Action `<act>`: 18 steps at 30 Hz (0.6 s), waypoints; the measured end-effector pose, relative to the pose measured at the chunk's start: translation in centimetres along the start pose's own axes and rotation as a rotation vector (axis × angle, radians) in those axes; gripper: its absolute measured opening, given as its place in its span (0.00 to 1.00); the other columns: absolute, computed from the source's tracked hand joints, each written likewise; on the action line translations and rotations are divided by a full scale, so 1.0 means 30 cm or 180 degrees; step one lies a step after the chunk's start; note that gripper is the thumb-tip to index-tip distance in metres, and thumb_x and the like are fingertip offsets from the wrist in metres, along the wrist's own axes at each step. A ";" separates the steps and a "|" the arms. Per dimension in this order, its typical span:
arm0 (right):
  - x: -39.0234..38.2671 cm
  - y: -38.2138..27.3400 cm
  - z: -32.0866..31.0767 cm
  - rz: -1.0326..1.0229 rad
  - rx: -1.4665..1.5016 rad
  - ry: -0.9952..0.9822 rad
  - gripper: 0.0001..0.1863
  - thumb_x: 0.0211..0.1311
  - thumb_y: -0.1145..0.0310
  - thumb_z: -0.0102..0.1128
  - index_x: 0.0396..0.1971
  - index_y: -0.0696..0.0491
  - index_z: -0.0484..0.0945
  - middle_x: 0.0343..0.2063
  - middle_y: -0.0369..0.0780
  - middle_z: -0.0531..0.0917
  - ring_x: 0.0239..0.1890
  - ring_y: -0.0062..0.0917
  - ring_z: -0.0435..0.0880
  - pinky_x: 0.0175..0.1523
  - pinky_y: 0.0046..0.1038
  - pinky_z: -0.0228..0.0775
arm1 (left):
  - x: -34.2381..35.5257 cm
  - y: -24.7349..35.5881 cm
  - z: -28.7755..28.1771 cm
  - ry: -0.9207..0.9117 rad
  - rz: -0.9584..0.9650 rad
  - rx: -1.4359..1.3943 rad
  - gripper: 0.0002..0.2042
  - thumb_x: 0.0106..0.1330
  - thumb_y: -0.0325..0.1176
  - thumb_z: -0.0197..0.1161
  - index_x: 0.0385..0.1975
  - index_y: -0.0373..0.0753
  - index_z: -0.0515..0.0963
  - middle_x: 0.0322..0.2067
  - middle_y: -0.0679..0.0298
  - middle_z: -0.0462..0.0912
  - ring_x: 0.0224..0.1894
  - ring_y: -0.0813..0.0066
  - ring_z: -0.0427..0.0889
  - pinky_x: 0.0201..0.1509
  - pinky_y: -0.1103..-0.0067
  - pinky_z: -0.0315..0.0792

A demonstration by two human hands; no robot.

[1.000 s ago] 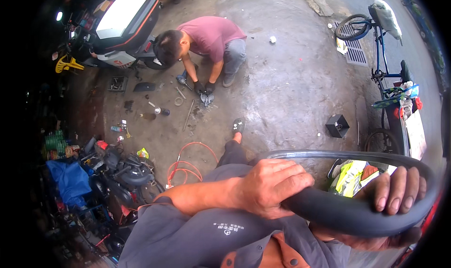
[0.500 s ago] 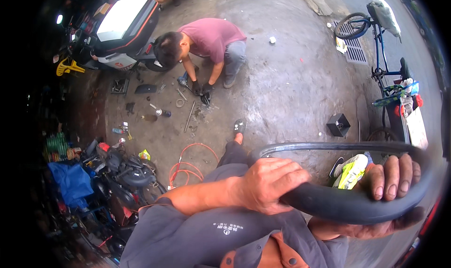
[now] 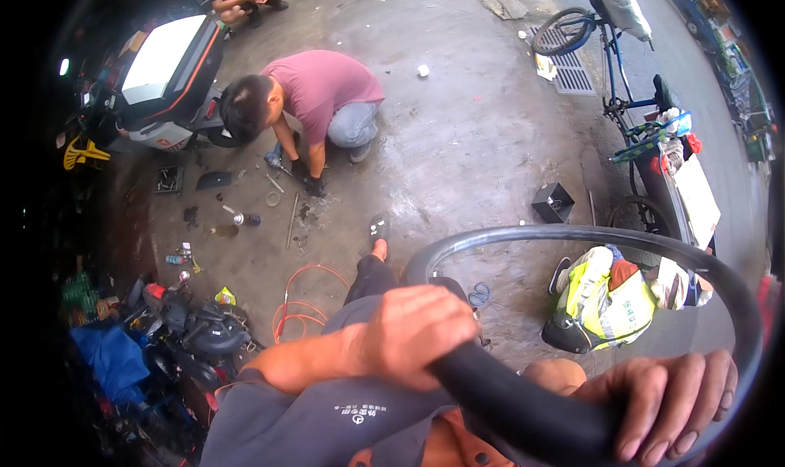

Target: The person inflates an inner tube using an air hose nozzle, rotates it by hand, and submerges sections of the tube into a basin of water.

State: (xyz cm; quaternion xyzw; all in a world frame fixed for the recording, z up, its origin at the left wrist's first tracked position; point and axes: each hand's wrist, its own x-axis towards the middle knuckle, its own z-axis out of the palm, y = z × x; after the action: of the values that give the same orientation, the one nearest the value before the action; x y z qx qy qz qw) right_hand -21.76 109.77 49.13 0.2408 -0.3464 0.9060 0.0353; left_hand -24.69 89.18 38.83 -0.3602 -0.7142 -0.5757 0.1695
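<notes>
We have the black rubber ring (image 3: 523, 401) up in front of our torso, in the air above the concrete floor (image 3: 458, 172) and supported by our hands alone, with its far arc looping away from us. Our left hand (image 3: 421, 332) is closed in a fist around the left end of the near side, though blur hides how the thumb sits. Our right hand (image 3: 675, 401) grips the near right curve with its fingers curled over the top; we cannot tell where that thumb and palm lie. The ring looks thick-walled and smooth, so we judge it moderately light but springy: stiff enough to stand out as a loop, yet likely to twist or push back when squeezed. It hardly seems fragile, though its sleek surface could slip under dirty fingers, so a full wrap around the thick near side, hands spread well apart, seems the sounder hold. Through the loop we see a yellow safety vest (image 3: 617, 307) toward the floor's near right corner. An orange hose (image 3: 286, 303) lies coiled near the floor's left edge, beside a heap of dark parts (image 3: 213, 332), and beyond it a co-worker (image 3: 323, 91) crouches, gloved hands at the floor.
</notes>
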 end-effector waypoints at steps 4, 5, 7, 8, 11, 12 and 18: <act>-0.055 -0.002 -0.008 -0.0181 0.0137 0.0166 0.26 0.62 0.59 0.70 0.54 0.56 0.72 0.38 0.37 0.79 0.39 0.30 0.82 0.44 0.32 0.80 | -0.011 0.036 0.003 -0.0156 0.0523 0.0435 0.16 0.52 0.29 0.65 0.41 0.30 0.77 0.30 0.56 0.80 0.26 0.62 0.82 0.30 0.71 0.79; -0.053 -0.003 -0.013 -0.0218 0.0226 0.0169 0.25 0.61 0.60 0.71 0.53 0.55 0.72 0.37 0.37 0.79 0.38 0.30 0.82 0.43 0.31 0.80 | -0.014 0.030 0.002 -0.0168 0.0448 0.0333 0.16 0.52 0.29 0.65 0.41 0.30 0.77 0.30 0.56 0.80 0.26 0.62 0.82 0.30 0.71 0.79; -0.029 -0.009 -0.027 -0.0467 0.0393 0.0239 0.23 0.60 0.63 0.71 0.50 0.55 0.71 0.35 0.37 0.78 0.36 0.29 0.81 0.41 0.29 0.79 | -0.018 0.000 0.002 -0.0356 0.0505 0.0285 0.17 0.52 0.30 0.66 0.42 0.30 0.77 0.31 0.56 0.80 0.27 0.62 0.82 0.30 0.71 0.79; -0.004 -0.018 -0.040 -0.0942 0.0615 0.0359 0.22 0.59 0.64 0.70 0.48 0.55 0.71 0.34 0.37 0.77 0.35 0.29 0.80 0.40 0.28 0.79 | -0.020 -0.031 0.001 -0.0353 0.0236 -0.0010 0.18 0.51 0.31 0.68 0.41 0.31 0.76 0.31 0.56 0.80 0.27 0.62 0.82 0.30 0.70 0.78; 0.046 0.009 -0.050 -0.1418 0.0599 0.0829 0.21 0.56 0.68 0.69 0.43 0.56 0.67 0.30 0.38 0.72 0.30 0.26 0.76 0.35 0.27 0.76 | -0.034 -0.080 0.017 0.0038 -0.0223 -0.0004 0.22 0.46 0.35 0.73 0.39 0.31 0.75 0.30 0.56 0.79 0.26 0.58 0.81 0.30 0.69 0.76; 0.055 0.027 -0.044 -0.1061 0.0150 0.1019 0.22 0.54 0.69 0.68 0.41 0.58 0.65 0.29 0.38 0.70 0.28 0.25 0.74 0.32 0.27 0.75 | -0.043 -0.084 0.023 -0.0078 -0.0201 0.0010 0.21 0.48 0.33 0.72 0.39 0.30 0.75 0.29 0.55 0.80 0.25 0.58 0.82 0.29 0.69 0.76; 0.080 0.164 -0.058 0.0031 -0.0033 0.0947 0.24 0.60 0.56 0.70 0.40 0.55 0.65 0.30 0.39 0.70 0.32 0.26 0.74 0.36 0.31 0.74 | -0.047 -0.103 0.058 -0.0149 -0.0271 -0.0084 0.20 0.51 0.30 0.73 0.39 0.28 0.74 0.28 0.53 0.80 0.24 0.59 0.82 0.27 0.71 0.75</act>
State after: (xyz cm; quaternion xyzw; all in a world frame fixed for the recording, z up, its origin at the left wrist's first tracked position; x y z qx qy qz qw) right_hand -25.73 106.92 46.10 0.1021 -0.3432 0.9300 0.0830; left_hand -25.62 90.14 35.26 -0.3451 -0.7250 -0.5832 0.1233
